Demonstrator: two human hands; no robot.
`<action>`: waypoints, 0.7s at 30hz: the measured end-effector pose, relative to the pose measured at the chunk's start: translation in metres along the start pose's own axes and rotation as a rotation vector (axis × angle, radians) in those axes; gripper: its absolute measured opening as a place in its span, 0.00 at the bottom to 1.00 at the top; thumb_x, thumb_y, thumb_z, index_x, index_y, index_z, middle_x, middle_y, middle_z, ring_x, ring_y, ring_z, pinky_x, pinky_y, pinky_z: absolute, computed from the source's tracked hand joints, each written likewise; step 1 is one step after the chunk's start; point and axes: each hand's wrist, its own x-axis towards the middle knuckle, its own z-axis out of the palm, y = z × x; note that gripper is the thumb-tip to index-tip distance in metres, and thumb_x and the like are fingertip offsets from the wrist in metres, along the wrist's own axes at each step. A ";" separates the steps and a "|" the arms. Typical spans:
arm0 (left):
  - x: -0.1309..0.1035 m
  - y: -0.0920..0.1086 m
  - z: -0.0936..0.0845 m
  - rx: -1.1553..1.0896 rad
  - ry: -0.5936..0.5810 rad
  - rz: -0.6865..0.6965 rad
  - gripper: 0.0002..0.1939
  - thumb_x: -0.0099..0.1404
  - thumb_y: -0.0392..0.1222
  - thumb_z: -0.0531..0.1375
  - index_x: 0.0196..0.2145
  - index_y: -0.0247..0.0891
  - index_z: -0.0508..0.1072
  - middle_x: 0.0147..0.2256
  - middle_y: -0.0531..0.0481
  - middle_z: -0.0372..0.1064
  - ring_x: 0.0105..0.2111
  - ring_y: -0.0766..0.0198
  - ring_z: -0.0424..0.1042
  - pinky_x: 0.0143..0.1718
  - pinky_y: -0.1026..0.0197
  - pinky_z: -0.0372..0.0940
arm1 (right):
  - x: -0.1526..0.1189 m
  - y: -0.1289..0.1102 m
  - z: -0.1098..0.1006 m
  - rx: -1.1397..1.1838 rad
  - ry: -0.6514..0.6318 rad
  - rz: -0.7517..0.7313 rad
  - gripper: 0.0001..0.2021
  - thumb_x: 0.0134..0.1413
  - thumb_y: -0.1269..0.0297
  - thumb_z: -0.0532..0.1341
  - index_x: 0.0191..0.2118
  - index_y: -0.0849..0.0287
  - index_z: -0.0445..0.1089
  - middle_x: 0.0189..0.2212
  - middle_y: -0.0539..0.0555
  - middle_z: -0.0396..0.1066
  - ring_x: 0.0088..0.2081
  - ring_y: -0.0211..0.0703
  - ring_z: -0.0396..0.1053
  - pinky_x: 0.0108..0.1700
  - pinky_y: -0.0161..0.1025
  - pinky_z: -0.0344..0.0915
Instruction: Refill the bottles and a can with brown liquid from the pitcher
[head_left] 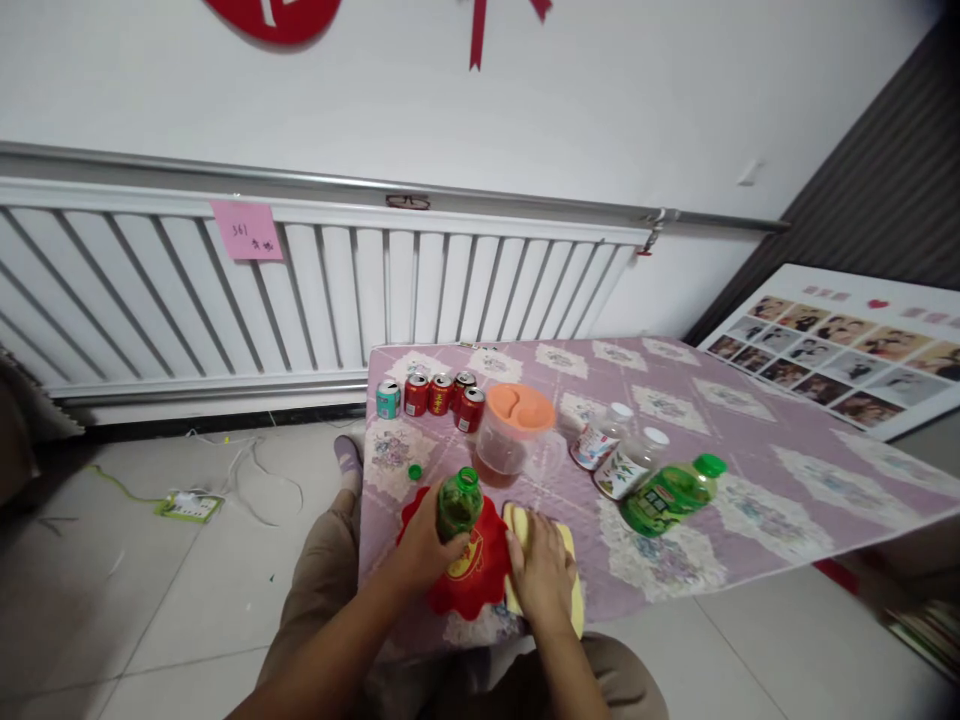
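My left hand (428, 540) is wrapped round a green plastic bottle (459, 503) that stands uncapped on a red scalloped mat (491, 560) with a yellow emblem. A small green cap (415, 472) lies on the tablecloth just behind it. Flat on a folded yellow cloth (577, 600), my right hand (541, 570) has its fingers stretched out. Behind the mat is a clear pitcher (501, 452) with an orange lid (529, 408) and some brownish liquid inside.
Several drink cans (441, 394) stand at the back left of the table. Two clear bottles with white caps (596, 440) and a larger green bottle (667, 497) are at the right. A photo board (840, 350) leans at the far right; a white radiator (450, 280) runs behind.
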 end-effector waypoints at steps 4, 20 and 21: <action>-0.007 -0.009 0.003 -0.016 -0.010 -0.040 0.51 0.56 0.35 0.68 0.73 0.38 0.51 0.71 0.34 0.57 0.71 0.45 0.58 0.72 0.42 0.54 | 0.000 0.003 0.005 0.008 0.043 -0.010 0.31 0.68 0.49 0.46 0.66 0.63 0.66 0.67 0.68 0.66 0.70 0.59 0.59 0.66 0.59 0.57; 0.092 -0.066 -0.077 0.582 0.034 -0.120 0.24 0.62 0.32 0.63 0.56 0.35 0.75 0.54 0.38 0.76 0.55 0.51 0.75 0.59 0.51 0.68 | -0.001 0.004 0.005 0.043 0.086 -0.038 0.31 0.68 0.48 0.47 0.64 0.65 0.67 0.65 0.69 0.67 0.69 0.62 0.60 0.65 0.63 0.56; 0.096 -0.069 -0.074 0.597 0.014 -0.121 0.24 0.60 0.32 0.65 0.55 0.35 0.75 0.54 0.38 0.76 0.56 0.50 0.75 0.60 0.51 0.67 | -0.001 0.004 0.005 0.039 0.087 -0.035 0.31 0.68 0.48 0.47 0.64 0.65 0.67 0.65 0.69 0.67 0.68 0.62 0.60 0.65 0.63 0.56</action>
